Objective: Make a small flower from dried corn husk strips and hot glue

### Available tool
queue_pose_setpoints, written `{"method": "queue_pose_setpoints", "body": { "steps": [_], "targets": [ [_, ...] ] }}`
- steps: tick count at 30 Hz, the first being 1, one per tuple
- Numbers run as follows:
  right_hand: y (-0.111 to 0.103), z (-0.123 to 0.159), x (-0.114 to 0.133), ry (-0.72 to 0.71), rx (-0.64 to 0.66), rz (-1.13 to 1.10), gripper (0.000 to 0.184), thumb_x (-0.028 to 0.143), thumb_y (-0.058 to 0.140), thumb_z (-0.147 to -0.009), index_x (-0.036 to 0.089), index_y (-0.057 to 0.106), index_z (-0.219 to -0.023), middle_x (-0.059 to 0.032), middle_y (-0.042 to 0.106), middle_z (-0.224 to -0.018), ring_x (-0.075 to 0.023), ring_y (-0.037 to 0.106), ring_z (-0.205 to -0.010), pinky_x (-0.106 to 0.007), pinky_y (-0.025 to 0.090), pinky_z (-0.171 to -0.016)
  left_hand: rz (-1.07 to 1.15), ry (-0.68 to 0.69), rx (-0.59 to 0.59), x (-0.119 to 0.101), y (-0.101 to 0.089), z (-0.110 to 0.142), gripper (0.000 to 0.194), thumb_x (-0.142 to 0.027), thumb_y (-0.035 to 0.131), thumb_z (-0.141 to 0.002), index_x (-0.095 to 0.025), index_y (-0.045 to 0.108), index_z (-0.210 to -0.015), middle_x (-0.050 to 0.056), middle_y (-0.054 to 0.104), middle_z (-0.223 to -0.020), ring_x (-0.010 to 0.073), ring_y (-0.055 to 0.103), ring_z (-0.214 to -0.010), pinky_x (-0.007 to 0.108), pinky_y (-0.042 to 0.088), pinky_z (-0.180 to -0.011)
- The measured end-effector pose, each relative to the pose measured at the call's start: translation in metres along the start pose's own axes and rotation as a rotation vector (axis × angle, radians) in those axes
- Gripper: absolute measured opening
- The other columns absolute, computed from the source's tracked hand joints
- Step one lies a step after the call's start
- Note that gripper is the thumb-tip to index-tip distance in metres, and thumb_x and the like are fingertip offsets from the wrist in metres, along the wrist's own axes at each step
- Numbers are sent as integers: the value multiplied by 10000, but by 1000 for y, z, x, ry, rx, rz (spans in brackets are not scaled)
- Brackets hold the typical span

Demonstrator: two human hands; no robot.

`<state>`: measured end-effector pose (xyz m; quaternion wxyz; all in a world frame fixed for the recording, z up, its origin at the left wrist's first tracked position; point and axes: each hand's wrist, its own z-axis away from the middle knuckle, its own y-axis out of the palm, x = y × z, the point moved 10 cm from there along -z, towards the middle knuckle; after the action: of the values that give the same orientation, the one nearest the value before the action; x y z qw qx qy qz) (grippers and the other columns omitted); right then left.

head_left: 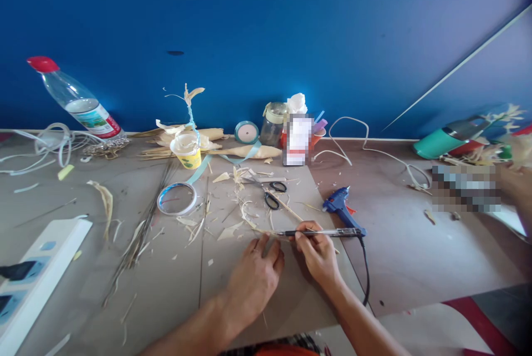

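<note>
Blue wall (266,29) fills the upper half of the frame, and below it a brown tabletop (166,306) is strewn with pale dried-husk scraps. At the lower centre, a clear-barrelled pen (334,232) is held in the right hand (318,253), its fingers closed around the barrel near the tip. The pen is laid nearly level, its tip pointed left towards a thin pale strip (264,231). The left hand (254,270) is lowered to the tabletop, palm down with fingers partly bent, its fingertips just beside the strip and the pen tip; whether anything is gripped by it cannot be told.

Above the hands, black-handled scissors (272,194) are seen among the scraps. A blue glue gun (341,205) is placed right of centre, its grip partly overlapped by the pen's end. A roll of tape (178,212) and a yellow paper cup (190,161) are set left of centre. A tilted red-capped bottle (78,98) is leaned at the upper left, and a white power strip (50,284) is cut off at the lower left. Another person's arm (515,184) is partly shown at the right edge, beside a blurred object.
</note>
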<state>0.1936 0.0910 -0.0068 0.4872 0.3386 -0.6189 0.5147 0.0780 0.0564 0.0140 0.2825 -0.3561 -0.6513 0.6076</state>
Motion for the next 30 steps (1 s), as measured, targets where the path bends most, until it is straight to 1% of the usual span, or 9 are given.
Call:
{"method": "queue_pose_setpoints", "body": {
  "steps": [5,10,14,20,30],
  "targets": [
    [5,2,11,-37,41,81,130,309,505,-794,186,510,-751,33,451,-563,-109,415,-477,-212,320,-431,10,-7,11,1,-1,-1,306,-183,444,-865,-129,530,-1153,118,516,-1259,276,426,-1201,402,383,-933],
    [8,2,14,-60,59,110,117,296,491,-798,189,509,-755,28,453,-562,-122,435,-495,-218,331,-439,10,-3,8,0,-2,0,334,-181,439,-864,-116,511,-1183,129,506,-1271,275,422,-1206,402,375,-951],
    [9,2,14,-78,56,133,113,291,499,-794,187,515,-752,19,480,-575,-130,464,-518,-220,347,-451,5,-12,13,1,-1,0,333,-179,435,-865,-119,507,-1184,126,507,-1268,266,428,-1200,398,371,-957],
    [7,1,20,-125,35,199,104,268,493,-788,182,526,-738,-9,534,-658,-132,485,-553,-220,354,-466,5,-11,15,1,0,-1,340,-184,431,-868,-115,498,-1195,129,502,-1272,269,415,-1211,396,366,-957],
    [5,2,25,-173,5,267,110,257,488,-784,176,537,-729,-8,533,-658,-133,482,-548,-228,382,-500,-8,-14,-10,1,-3,-1,304,-178,423,-873,-130,536,-1151,116,529,-1242,270,447,-1182,399,389,-921]
  ]
}}
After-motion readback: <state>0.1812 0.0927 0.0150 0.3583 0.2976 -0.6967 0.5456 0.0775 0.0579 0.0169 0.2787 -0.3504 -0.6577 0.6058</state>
